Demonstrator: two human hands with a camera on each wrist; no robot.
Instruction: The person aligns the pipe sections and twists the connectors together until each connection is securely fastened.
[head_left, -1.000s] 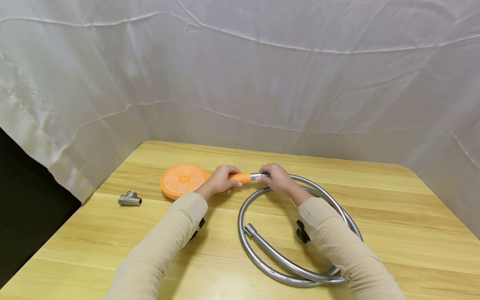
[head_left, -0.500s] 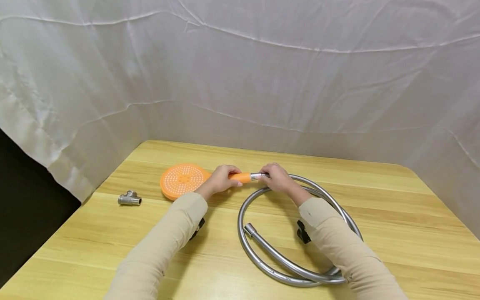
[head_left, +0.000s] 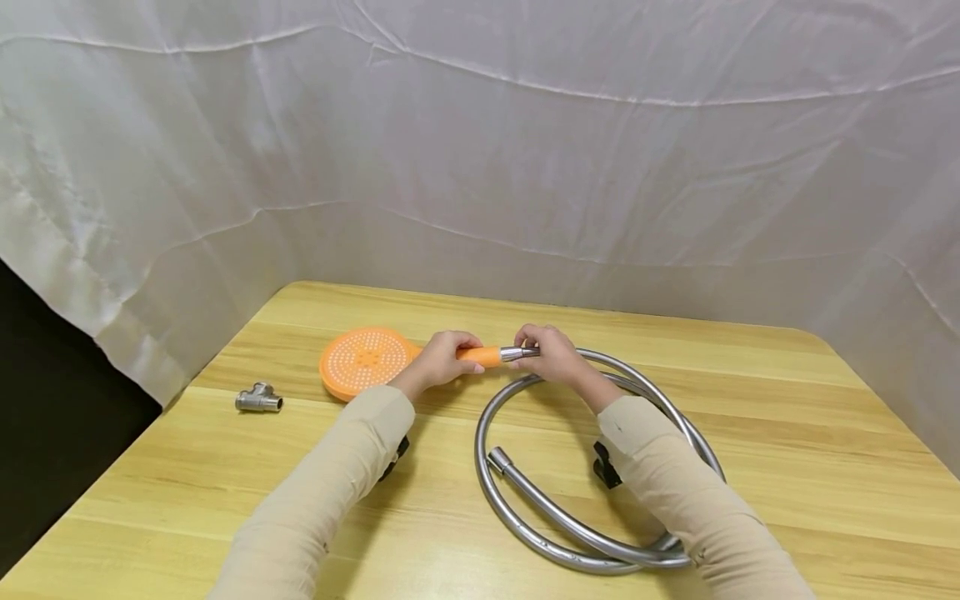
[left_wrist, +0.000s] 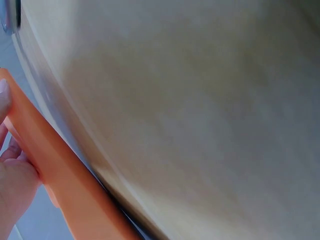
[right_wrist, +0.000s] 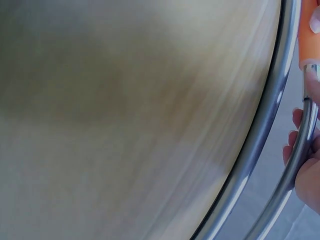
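Observation:
An orange shower head (head_left: 367, 360) lies on the left, its perforated round face turned up. My left hand (head_left: 444, 357) grips its handle (left_wrist: 55, 165), with the thumb and fingers on opposite sides. At the handle's end sits the silver connector nut (head_left: 513, 353) of a grey metallic shower hose (head_left: 487, 425). My right hand (head_left: 553, 353) holds that hose end, the thumb on the nut and the fingers behind the hose in the right wrist view. Whether the thread is engaged is hidden. The hose coils on the table, its other end fitting (head_left: 499, 460) lying loose inside the loop.
A small metal tee valve (head_left: 259, 398) lies at the left of the wooden table (head_left: 435, 533). White cloth (head_left: 480, 167) hangs behind the far edge and along the sides. A dark area borders the table's left edge.
The fingers of my right hand have shifted slightly at the connector, and more of the silver nut shows. The left hand, shower head and hose coil stay practically in place.

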